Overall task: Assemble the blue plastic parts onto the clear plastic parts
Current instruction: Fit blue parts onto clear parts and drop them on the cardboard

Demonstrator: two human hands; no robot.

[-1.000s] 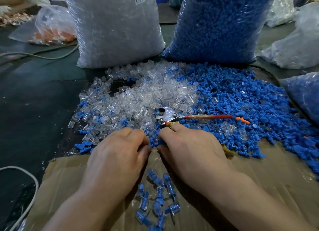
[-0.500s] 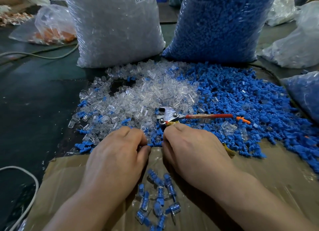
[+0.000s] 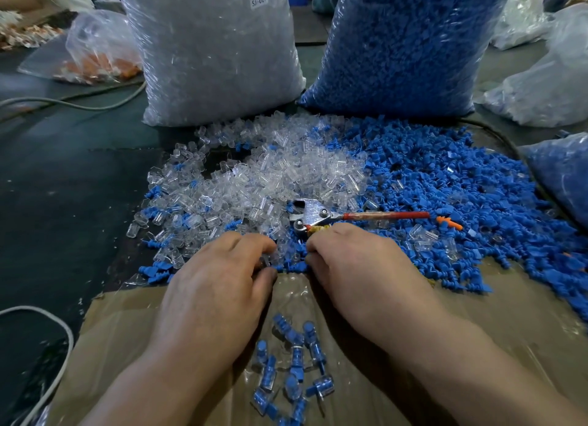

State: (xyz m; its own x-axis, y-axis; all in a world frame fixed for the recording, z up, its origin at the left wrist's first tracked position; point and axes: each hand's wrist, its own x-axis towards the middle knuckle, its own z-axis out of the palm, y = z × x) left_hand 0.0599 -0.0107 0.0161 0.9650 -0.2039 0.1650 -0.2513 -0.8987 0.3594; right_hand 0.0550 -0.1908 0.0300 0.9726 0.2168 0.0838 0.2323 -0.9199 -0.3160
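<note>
A heap of clear plastic parts [image 3: 270,177] lies mid-table, with a wider spread of blue plastic parts [image 3: 445,187] to its right. Both hands work at the near edge of these heaps. My left hand [image 3: 219,282] has its fingers curled, and a clear part shows between fingertips and thumb. My right hand [image 3: 359,273] curls its fingers down into the blue parts; whatever they hold is hidden. Several assembled blue-in-clear pieces [image 3: 292,362] lie on the cardboard sheet [image 3: 477,314] between my wrists.
Red-handled pliers [image 3: 313,215] lie just beyond my right fingers. Behind the heaps stand a big bag of clear parts [image 3: 216,50] and a big bag of blue parts [image 3: 404,43]. Another blue bag [image 3: 563,171] sits far right. A white cable [image 3: 47,330] loops at the near left.
The hands, nearly touching a second ago, have drawn a little apart. The left fingertips have closed on a clear part at the heap's edge.
</note>
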